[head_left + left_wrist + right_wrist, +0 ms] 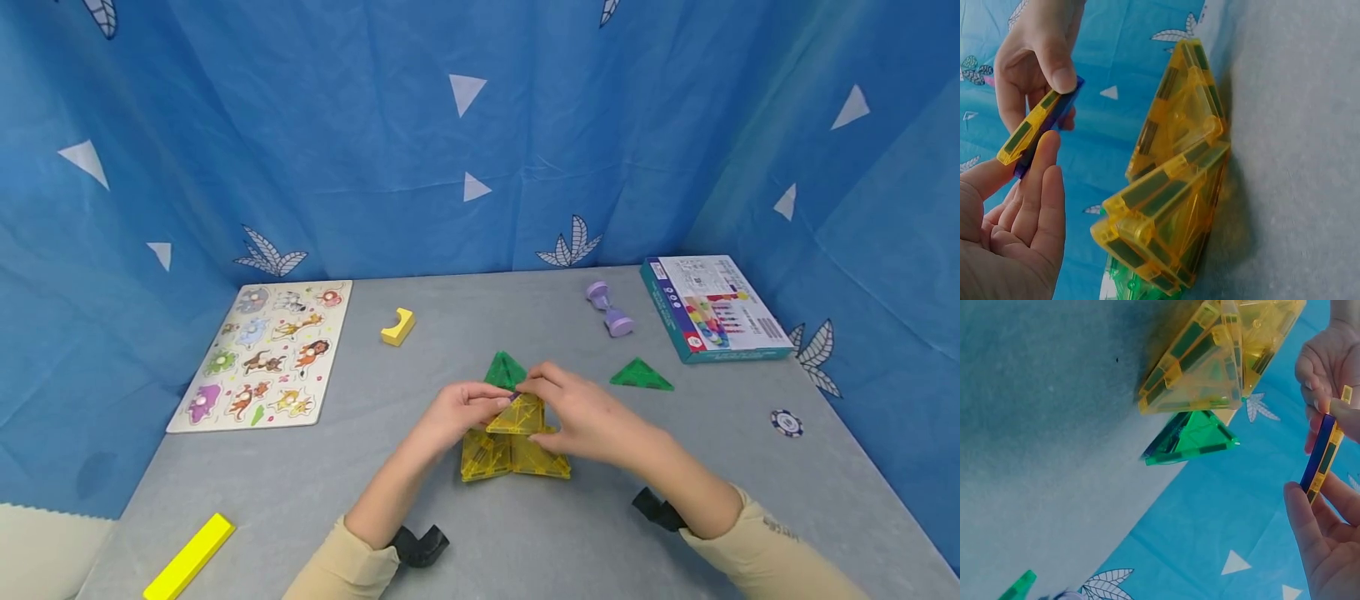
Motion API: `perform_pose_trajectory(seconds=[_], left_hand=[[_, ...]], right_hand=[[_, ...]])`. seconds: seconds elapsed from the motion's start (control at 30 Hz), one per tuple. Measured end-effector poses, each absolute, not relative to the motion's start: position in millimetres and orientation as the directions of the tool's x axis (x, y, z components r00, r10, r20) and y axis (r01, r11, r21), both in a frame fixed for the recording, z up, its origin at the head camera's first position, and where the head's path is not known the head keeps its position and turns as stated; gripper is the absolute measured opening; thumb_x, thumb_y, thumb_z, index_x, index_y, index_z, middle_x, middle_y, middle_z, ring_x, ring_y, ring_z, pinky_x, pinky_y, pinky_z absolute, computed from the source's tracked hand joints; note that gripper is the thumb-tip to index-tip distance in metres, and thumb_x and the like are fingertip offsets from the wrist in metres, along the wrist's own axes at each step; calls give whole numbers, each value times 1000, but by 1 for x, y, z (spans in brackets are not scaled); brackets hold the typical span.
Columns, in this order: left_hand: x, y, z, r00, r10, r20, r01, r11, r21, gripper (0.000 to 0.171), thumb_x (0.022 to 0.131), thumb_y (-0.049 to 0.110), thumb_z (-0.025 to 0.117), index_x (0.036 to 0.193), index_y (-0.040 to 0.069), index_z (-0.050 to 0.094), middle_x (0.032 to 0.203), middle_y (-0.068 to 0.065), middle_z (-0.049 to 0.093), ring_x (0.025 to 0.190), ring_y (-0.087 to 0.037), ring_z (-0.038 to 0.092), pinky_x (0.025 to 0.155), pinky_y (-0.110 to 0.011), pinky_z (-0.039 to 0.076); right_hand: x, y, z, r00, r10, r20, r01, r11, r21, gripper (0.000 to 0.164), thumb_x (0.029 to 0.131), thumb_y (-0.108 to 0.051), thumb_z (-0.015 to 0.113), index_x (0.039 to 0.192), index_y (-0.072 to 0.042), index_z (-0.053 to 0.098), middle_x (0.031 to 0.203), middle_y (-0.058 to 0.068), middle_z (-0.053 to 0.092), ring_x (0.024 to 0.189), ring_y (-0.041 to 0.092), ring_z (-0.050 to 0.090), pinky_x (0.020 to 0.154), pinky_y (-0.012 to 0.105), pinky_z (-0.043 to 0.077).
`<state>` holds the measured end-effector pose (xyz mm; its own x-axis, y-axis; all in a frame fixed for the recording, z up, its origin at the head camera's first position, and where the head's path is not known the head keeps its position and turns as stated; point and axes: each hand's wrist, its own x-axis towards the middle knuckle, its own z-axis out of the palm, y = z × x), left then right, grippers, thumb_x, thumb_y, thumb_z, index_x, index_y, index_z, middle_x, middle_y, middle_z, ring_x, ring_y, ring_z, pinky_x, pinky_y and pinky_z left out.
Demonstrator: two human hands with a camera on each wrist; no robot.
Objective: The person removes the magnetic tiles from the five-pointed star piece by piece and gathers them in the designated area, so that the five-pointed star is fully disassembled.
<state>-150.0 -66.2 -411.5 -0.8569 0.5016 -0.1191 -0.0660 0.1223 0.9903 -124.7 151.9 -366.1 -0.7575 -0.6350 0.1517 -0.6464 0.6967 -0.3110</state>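
Two-handed handling of translucent tiles, with directions as in the head view. The left hand (459,417) and the right hand (588,415) both grip a yellow triangular tile (519,418) lying face to face with a purple tile (1060,112), thumbs and fingers pinching the pair at its edges. The pair is held above the yellow tile structure (483,458), apart from it in both wrist views; the structure is the landmark for all places below. It consists of yellow triangular panels standing tilted against one another on the grey table (555,542).

Just behind the structure stand green tiles (504,368), joined along a ridge; whether they touch the yellow panels cannot be told. To its right and slightly behind lies a loose green triangular tile (642,375). Farther behind and to the right are a purple hourglass (609,308), lying on its side, and a flat printed box (720,308); a poker chip (786,423) lies well to the right. Behind and to the left are a yellow arch block (398,327) and, farther out, an animal peg puzzle (262,358). A long yellow block (189,557) lies in front and well to the left. A blue patterned curtain (375,167) hangs behind.
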Motion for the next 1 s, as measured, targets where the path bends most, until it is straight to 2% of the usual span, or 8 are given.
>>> perform_pose_trajectory(seconds=[0.17,0.37,0.47,0.7,0.97,1.0], left_hand=[[-155,-69,-410,-872,475,-119,-71,119,990,24,90,19,63,103,-1,69,71,4,64,65,-12,53,66,-33,47],[-163,-69,-405,-880,456,-132,-76,139,987,22,88,18,66,101,0,69,78,-1,69,72,-13,61,69,-30,52],[-166,-69,-402,-889,435,-143,-81,159,984,23,87,18,67,102,0,69,80,-3,70,72,-14,61,69,-31,52],[-168,-68,-390,-891,430,-144,-64,195,979,20,90,16,64,102,0,69,74,0,66,66,-12,55,71,-46,48],[-174,-71,-393,-904,406,-134,-41,231,972,18,90,19,64,100,5,71,83,-2,69,70,-13,59,74,-49,49],[-175,-71,-393,-906,401,-135,-40,236,971,18,90,19,64,99,5,71,80,-4,68,68,-14,57,72,-49,48]], right_hand=[[-128,150,-364,-736,-651,186,-675,680,-286,56,74,-31,79,121,-9,57,115,-2,50,94,8,53,81,26,50],[-131,150,-363,-733,-645,215,-679,679,-278,56,73,-30,80,120,-8,57,116,0,50,96,10,53,82,27,50],[-133,149,-362,-732,-641,231,-681,681,-270,56,72,-30,80,119,-8,58,116,0,51,98,12,53,84,29,49],[-137,146,-362,-751,-615,239,-660,702,-267,55,73,-34,79,117,-7,58,116,2,51,100,16,54,85,33,49],[-142,145,-363,-764,-588,266,-646,702,-301,57,71,-36,80,116,-9,58,115,2,52,100,16,56,85,34,50],[-143,145,-362,-767,-584,266,-642,702,-309,57,71,-37,80,116,-10,59,115,1,52,100,16,56,85,34,50]])
